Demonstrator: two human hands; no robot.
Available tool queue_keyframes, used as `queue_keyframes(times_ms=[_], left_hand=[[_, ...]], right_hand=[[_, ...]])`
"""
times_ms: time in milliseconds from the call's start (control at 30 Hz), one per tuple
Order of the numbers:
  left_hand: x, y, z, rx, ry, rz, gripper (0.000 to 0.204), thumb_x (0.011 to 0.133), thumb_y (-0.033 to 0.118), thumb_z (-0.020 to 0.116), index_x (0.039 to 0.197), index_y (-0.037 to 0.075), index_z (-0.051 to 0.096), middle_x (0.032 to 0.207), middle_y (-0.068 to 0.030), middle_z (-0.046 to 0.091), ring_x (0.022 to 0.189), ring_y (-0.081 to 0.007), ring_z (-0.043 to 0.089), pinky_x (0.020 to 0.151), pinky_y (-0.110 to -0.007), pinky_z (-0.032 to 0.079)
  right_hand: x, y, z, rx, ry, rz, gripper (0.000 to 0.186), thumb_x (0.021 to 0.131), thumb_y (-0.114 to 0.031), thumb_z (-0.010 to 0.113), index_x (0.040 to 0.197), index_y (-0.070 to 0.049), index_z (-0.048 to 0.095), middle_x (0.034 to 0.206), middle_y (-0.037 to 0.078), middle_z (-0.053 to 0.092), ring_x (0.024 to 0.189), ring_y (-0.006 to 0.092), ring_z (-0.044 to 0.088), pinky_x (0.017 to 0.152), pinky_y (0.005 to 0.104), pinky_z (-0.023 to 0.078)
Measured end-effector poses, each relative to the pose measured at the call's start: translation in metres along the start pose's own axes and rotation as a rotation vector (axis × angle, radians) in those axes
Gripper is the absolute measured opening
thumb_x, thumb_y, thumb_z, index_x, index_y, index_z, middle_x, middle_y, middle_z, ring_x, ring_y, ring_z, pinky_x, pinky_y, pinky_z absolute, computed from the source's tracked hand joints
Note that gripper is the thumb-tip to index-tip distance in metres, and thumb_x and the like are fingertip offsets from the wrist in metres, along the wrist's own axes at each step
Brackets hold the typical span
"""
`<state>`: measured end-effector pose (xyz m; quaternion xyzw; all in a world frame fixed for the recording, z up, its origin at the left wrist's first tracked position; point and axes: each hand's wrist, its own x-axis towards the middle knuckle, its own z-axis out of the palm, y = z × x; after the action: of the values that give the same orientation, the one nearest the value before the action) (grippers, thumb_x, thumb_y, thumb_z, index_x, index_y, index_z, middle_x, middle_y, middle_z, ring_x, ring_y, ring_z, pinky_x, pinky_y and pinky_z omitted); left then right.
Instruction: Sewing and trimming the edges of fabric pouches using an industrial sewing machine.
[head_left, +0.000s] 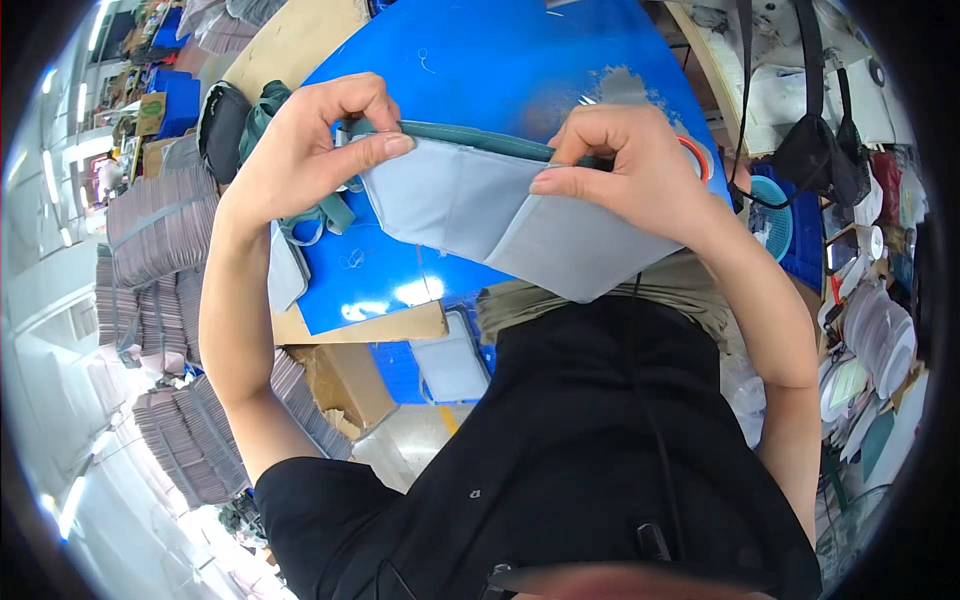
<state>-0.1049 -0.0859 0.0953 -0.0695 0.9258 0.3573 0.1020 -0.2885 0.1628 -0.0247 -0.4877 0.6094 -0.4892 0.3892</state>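
A light grey fabric panel (470, 200) with a dark green stitched strip (470, 138) along its far edge hangs stretched between my hands, above the blue tabletop. My left hand (325, 150) pinches the far left corner between thumb and fingers. Farther right along the same edge, my right hand (630, 165) grips it the same way. A crease runs down the panel's middle, and its lower edge comes to a point near my body. Just past my right hand an orange-red ring (695, 158) shows, mostly hidden by the hand.
The blue tabletop (480, 50) has loose threads and a worn patch. Green straps (322, 218) lie at its left edge. Bundled grey fabric stacks (165, 225) stand at left, above an open cardboard box (345, 385). At right are a blue-green basket (770, 215) and a hanging black pouch (805, 150).
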Motion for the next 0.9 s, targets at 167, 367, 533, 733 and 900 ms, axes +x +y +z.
queue_keyframes(times_ms=[167, 367, 533, 733, 900], left_hand=[[0.0, 0.008, -0.001, -0.046, 0.016, 0.084, 0.017, 0.091, 0.008, 0.077, 0.085, 0.002, 0.062, 0.095, -0.0073, 0.064, 0.089, -0.0143, 0.056, 0.084, -0.03, 0.045], [-0.001, 0.012, -0.011, 0.006, -0.016, -0.059, 0.018, 0.09, 0.008, 0.078, 0.084, 0.001, 0.062, 0.097, -0.0073, 0.065, 0.087, -0.011, 0.055, 0.079, -0.027, 0.046], [-0.003, 0.013, -0.01, 0.039, 0.023, 0.036, 0.018, 0.089, 0.007, 0.079, 0.084, 0.001, 0.063, 0.099, -0.0082, 0.068, 0.085, -0.0114, 0.058, 0.077, -0.027, 0.048], [-0.007, 0.017, -0.013, 0.076, 0.103, 0.075, 0.016, 0.087, 0.006, 0.08, 0.083, 0.0, 0.066, 0.098, -0.0103, 0.073, 0.086, -0.0137, 0.065, 0.078, -0.029, 0.052], [-0.007, 0.017, -0.012, 0.074, 0.142, 0.089, 0.016, 0.087, 0.006, 0.08, 0.082, -0.001, 0.067, 0.098, -0.0114, 0.075, 0.087, -0.0148, 0.067, 0.078, -0.028, 0.053]], right_hand=[[0.006, 0.002, 0.009, -0.055, 0.085, -0.372, 0.019, 0.087, -0.021, 0.082, 0.093, -0.005, 0.074, 0.084, 0.005, 0.07, 0.072, 0.0193, 0.06, 0.065, 0.0328, 0.047], [0.0, -0.007, -0.001, -0.06, 0.009, -0.191, 0.017, 0.089, -0.019, 0.08, 0.097, -0.005, 0.074, 0.081, 0.005, 0.069, 0.072, 0.0185, 0.06, 0.064, 0.0317, 0.046], [-0.002, -0.004, -0.004, -0.054, -0.001, -0.126, 0.017, 0.091, -0.019, 0.078, 0.093, -0.004, 0.071, 0.083, 0.005, 0.068, 0.071, 0.0189, 0.059, 0.064, 0.0316, 0.046], [-0.006, -0.013, -0.001, -0.054, 0.138, -0.267, 0.018, 0.094, -0.018, 0.076, 0.103, -0.004, 0.07, 0.091, 0.006, 0.069, 0.074, 0.0157, 0.058, 0.066, 0.0312, 0.047], [-0.004, -0.004, 0.002, -0.045, 0.063, -0.297, 0.018, 0.097, -0.017, 0.073, 0.109, -0.003, 0.074, 0.085, 0.006, 0.066, 0.074, 0.0151, 0.058, 0.067, 0.0296, 0.047]])
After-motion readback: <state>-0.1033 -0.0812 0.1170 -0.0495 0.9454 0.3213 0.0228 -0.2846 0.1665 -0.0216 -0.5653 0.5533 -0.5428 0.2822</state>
